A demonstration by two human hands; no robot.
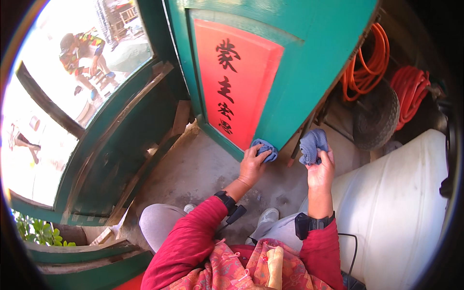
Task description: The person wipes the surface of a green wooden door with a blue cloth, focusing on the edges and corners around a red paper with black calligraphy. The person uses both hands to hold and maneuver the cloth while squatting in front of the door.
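My left hand point(252, 166) presses a folded blue cloth point(266, 149) against the lower corner of a green wooden door point(308, 72). My right hand point(320, 172) holds up a second blue-grey cloth point(312, 145), bunched between thumb and fingers, to the right of the door's edge. A red paper panel point(243, 61) with black brush characters is set in the door, just above my left hand. Both wrists wear black straps with small devices.
A large white plastic tank point(391, 203) stands close on the right. Behind it are a wheel point(377, 112), an orange hose coil point(373, 61) and a red hose coil point(409, 94). A green window frame point(119, 119) is at left; a person point(81, 54) crouches outside.
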